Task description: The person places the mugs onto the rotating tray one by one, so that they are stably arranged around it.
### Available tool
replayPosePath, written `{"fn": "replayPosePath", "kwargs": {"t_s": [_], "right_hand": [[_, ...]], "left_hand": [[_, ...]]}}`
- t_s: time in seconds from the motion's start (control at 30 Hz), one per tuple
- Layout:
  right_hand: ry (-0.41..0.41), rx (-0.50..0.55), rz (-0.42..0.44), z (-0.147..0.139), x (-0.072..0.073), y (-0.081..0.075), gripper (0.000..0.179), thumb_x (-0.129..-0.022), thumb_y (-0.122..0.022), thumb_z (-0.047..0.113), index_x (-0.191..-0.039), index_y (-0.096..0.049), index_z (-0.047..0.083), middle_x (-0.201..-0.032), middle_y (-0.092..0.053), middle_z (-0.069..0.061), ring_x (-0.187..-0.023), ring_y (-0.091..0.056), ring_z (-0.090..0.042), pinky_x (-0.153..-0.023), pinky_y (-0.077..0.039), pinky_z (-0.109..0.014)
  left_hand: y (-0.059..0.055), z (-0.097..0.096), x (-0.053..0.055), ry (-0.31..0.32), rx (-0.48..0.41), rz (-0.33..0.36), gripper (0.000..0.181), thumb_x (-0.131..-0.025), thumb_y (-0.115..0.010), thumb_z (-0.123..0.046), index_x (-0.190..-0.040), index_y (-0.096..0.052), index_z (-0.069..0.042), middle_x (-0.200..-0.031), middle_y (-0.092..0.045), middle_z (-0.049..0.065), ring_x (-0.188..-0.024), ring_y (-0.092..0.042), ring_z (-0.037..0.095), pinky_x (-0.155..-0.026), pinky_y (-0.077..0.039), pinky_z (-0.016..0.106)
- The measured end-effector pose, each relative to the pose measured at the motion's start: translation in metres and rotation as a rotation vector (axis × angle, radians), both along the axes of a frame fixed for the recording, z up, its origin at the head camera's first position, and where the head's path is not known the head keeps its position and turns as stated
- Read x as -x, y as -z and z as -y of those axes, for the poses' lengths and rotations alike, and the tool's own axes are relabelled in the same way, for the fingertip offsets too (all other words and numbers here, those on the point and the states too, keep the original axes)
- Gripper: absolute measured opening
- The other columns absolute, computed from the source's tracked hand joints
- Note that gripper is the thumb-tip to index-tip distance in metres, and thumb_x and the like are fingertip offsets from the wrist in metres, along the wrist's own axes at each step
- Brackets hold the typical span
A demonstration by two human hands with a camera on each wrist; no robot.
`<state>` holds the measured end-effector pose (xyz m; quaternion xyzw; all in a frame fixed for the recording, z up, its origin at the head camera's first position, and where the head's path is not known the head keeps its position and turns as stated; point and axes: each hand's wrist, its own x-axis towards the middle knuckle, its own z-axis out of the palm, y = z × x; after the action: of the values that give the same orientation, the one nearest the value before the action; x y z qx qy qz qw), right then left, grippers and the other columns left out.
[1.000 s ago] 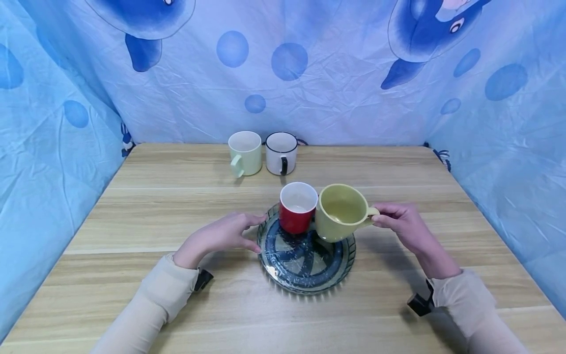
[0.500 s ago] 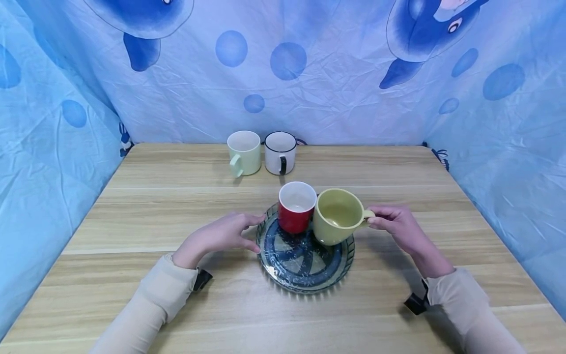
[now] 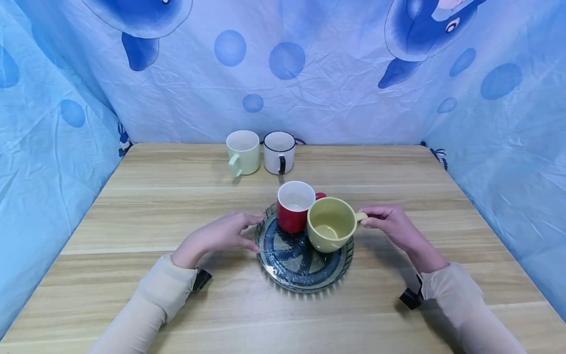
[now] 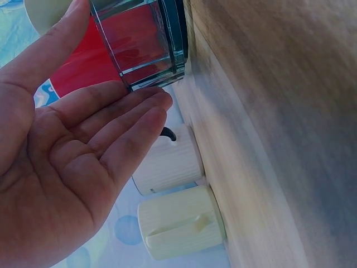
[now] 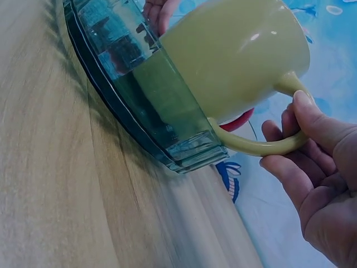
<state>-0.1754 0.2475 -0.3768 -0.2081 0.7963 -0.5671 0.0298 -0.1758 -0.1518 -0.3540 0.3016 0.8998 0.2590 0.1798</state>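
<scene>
Over this pale wood-grain table [image 3: 177, 196], right hand [image 3: 391, 223] pinching its handle [image 5: 254, 147], I'd settle the rounded yellow ceramic mug [image 3: 330, 228] level in the round blue-green glass tray [image 3: 300, 284], left hand [image 3: 225, 233] relaxed.

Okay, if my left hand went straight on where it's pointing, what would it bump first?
Your left hand would likely meet the side of the glass dish first; it is right beside it, perhaps touching. The red mug stands inside, past that wall.
</scene>
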Motion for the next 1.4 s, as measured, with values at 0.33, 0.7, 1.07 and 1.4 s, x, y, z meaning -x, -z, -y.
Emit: {"fn": "replayPosePath", "kwargs": {"t_s": [0.33, 0.7, 1.07, 1.4], "right_hand": [[0.022, -0.046, 0.029, 0.002, 0.005, 0.0, 0.021, -0.088, -0.069, 0.01, -0.107, -0.073, 0.003, -0.094, -0.072, 0.022, -0.088, -0.066, 0.002, -0.075, -0.055, -0.014], [0.064, -0.167, 0.1, 0.008, 0.023, -0.003, 0.036, -0.088, -0.07, 0.012, -0.115, -0.064, -0.011, -0.095, -0.069, 0.026, -0.092, -0.064, 0.006, -0.081, -0.054, -0.015], [0.047, -0.202, 0.103, 0.022, 0.042, -0.001, 0.031, -0.091, -0.065, 0.007, -0.12, -0.065, -0.005, -0.118, -0.069, -0.016, -0.097, -0.064, 0.006, -0.084, -0.054, -0.016], [0.039, -0.19, 0.086, 0.026, 0.048, -0.003, 0.029, -0.092, -0.062, 0.003, -0.119, -0.065, -0.007, -0.119, -0.065, -0.027, -0.092, -0.065, 0.004, -0.08, -0.056, -0.016]], "left_hand": [[-0.001, 0.0, 0.0, -0.004, 0.005, 0.003, 0.078, -0.077, -0.08, -0.027, -0.14, -0.045, 0.004, -0.148, -0.043, 0.018, -0.135, -0.045, 0.038, -0.113, -0.038, 0.05], [-0.001, 0.002, 0.001, -0.008, 0.007, 0.002, 0.078, -0.078, -0.08, -0.027, -0.14, -0.045, 0.005, -0.147, -0.044, 0.018, -0.133, -0.047, 0.038, -0.112, -0.039, 0.05], [0.002, 0.001, 0.0, -0.007, -0.004, 0.017, 0.077, -0.078, -0.08, -0.026, -0.139, -0.046, 0.005, -0.148, -0.043, 0.019, -0.133, -0.047, 0.039, -0.111, -0.04, 0.051], [0.001, 0.001, 0.0, -0.008, -0.007, 0.012, 0.077, -0.078, -0.08, -0.027, -0.139, -0.046, 0.005, -0.148, -0.043, 0.018, -0.133, -0.047, 0.039, -0.111, -0.04, 0.051]]}}
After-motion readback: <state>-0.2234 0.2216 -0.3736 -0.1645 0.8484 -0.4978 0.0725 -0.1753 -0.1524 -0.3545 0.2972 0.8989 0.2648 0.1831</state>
